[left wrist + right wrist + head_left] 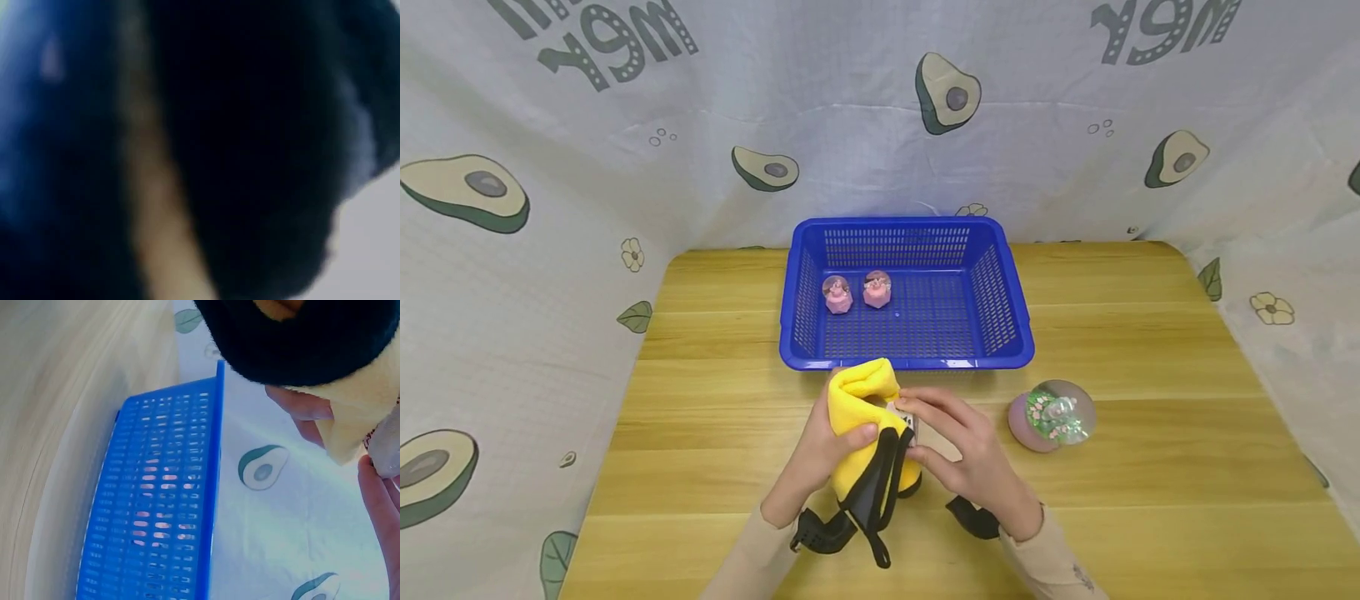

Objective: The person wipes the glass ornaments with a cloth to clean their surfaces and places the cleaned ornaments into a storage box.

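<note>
A yellow cloth (853, 408) with black edging and a dark grey reverse is bunched in front of the basket. My left hand (812, 454) grips it from the left, with the thumb across its front. On the other side, my right hand (973, 446) pinches a small whitish thing with dark marks (906, 417), partly wrapped in the cloth; its kind cannot be told. In the right wrist view, this pale thing (386, 447) shows at the right edge beside my fingers. Dark, blurred cloth (250, 137) fills most of the left wrist view.
A blue plastic basket (1022, 346) stands at the back of the wooden table (1150, 467). Inside are two small snow globes (837, 295) with pink bases. A larger snow globe (1060, 415) with a pinkish base lies tilted to the right of my right hand.
</note>
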Demonstrator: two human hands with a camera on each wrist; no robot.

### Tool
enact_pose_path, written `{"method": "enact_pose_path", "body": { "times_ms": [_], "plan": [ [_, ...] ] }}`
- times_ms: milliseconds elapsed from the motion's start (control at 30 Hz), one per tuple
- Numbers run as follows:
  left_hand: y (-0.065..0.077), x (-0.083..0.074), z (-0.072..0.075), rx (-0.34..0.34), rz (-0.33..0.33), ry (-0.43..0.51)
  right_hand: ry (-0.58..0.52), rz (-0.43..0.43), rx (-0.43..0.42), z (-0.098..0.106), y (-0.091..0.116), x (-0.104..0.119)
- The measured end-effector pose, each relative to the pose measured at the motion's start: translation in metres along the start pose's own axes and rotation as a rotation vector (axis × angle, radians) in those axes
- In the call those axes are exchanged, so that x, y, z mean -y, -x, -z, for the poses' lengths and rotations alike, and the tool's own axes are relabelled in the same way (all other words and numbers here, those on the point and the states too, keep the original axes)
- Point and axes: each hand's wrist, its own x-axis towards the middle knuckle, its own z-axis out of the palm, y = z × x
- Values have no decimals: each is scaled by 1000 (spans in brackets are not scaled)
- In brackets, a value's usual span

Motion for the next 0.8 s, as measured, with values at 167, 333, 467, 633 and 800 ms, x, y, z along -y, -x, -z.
{"method": "enact_pose_path", "body": {
  "times_ms": [167,333,467,633,800],
  "plan": [
    [3,-3,0,-21,17,-50,32,-93,110,6,-1,2],
    [7,-5,-2,-35,1,-154,60,-208,200,10,2,2],
    [8,-4,-2,-28,-27,-148,-3,-286,177,10,6,1],
    [9,-2,-1,-66,-76,-117,-140,-401,74,10,9,1],
    [8,-1,1,-136,-149,-77,-359,-462,-125,7,8,3]
  ]
}}
